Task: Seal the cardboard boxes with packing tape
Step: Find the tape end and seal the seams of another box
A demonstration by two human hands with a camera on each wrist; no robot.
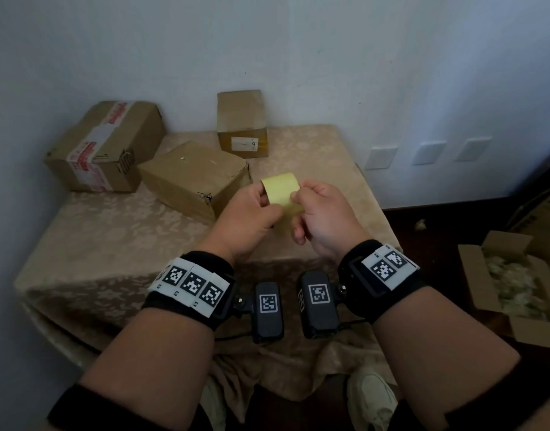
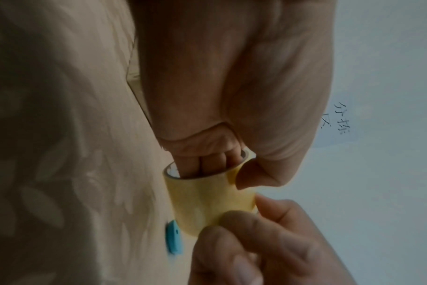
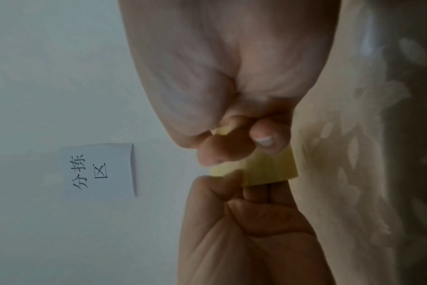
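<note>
A roll of yellow packing tape (image 1: 281, 191) is held up over the cloth-covered table (image 1: 112, 231), in front of my chest. My left hand (image 1: 267, 202) grips it with fingers (image 2: 207, 164) pushed into the core and the thumb on the outside. My right hand (image 1: 298, 197) pinches the roll's outer layer (image 3: 268, 169) between thumb and forefinger. Three brown cardboard boxes stand on the table: one with red-printed tape (image 1: 105, 144) at the far left, a plain one (image 1: 192, 178) just left of my hands, and an upright one (image 1: 242, 122) against the wall.
A small blue object (image 2: 174, 236) lies on the cloth beneath the roll. A paper note (image 3: 97, 169) hangs on the wall. On the floor at the right is an open carton (image 1: 472, 275) with pale filling. The table's right half carries only the cloth.
</note>
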